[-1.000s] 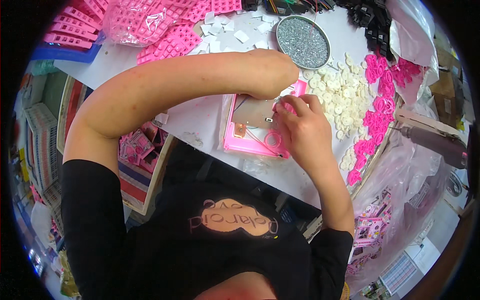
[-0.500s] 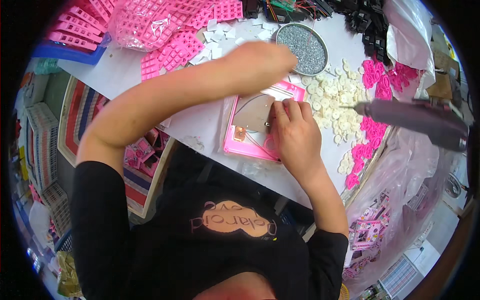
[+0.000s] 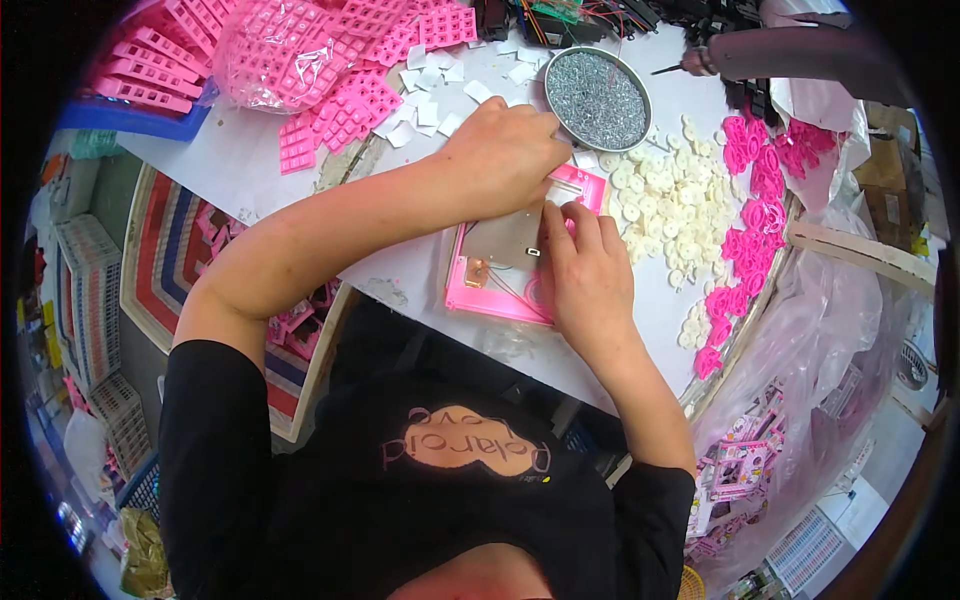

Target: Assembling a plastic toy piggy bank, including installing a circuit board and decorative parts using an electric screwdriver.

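On the white tabletop lies a shallow pink plastic casing (image 3: 470, 300), with a grey-brown board (image 3: 500, 240), a copper-coloured part (image 3: 477, 272) and thin wires inside it. My left hand (image 3: 512, 150) reaches across from the left to the casing's far end. Its fingers are pinched together and pointed down, and whatever is between them is hidden. Over the casing's right side rests my right hand (image 3: 593, 265), fingers bent together and gripping it, the fingertips at the board's edge. A round metal tin of small screws (image 3: 598, 98) stands just beyond my left hand.
A dark electric screwdriver (image 3: 770, 55) hangs at the upper right. White plastic discs (image 3: 665, 195) and pink loop-shaped parts (image 3: 765, 215) lie right of the casing. Pink button sheets (image 3: 350, 110) and white paper pieces (image 3: 430, 110) lie at the far left. Clear bagging (image 3: 800, 330) hangs beyond the right edge.
My left hand has moved from the screw tin back to the casing's far end. The electric screwdriver has swung away from me, toward the upper right. My right hand stays on the casing.
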`<state>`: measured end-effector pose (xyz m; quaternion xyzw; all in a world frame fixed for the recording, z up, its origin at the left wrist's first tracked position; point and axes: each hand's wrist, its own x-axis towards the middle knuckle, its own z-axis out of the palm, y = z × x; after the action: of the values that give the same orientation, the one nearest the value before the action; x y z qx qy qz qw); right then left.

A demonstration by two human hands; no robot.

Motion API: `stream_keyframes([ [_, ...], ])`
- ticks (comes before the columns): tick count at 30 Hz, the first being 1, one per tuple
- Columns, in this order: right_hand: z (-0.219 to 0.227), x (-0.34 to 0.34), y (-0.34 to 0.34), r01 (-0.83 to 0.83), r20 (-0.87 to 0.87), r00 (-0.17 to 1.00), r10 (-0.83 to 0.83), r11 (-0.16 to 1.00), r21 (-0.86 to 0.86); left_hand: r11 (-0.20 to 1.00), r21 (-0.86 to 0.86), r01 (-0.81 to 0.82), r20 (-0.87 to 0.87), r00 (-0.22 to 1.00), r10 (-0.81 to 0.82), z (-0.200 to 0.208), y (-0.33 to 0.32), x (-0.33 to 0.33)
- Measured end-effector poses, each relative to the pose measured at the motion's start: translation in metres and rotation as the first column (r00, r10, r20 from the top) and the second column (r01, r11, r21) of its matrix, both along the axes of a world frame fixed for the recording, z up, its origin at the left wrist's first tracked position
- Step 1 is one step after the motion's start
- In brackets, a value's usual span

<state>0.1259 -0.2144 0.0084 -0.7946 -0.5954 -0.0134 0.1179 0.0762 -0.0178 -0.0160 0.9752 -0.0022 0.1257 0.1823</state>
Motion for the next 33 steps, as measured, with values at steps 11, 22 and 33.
stream_keyframes([
  [11, 0.011, -0.001, 0.002, -0.04, 0.095, 0.994, 0.056, 0.985, -0.165, 0.959, -0.133, -0.249, -0.108, 0.966, 0.236, 0.009, 0.024, -0.015],
  [22, 0.015, 0.032, 0.028, 0.118, -0.338, 0.941, 0.02, 0.917, 0.382, 0.972, -0.233, 0.035, 0.276, 0.961, 0.032, 0.007, 0.005, -0.035],
  [33, 0.008, 0.012, 0.023, 0.362, -0.771, 0.636, -0.04, 0.897, 0.252, 0.98, -0.196, -0.005, 0.325, 0.943, 0.07, -0.002, 0.001, -0.04],
])
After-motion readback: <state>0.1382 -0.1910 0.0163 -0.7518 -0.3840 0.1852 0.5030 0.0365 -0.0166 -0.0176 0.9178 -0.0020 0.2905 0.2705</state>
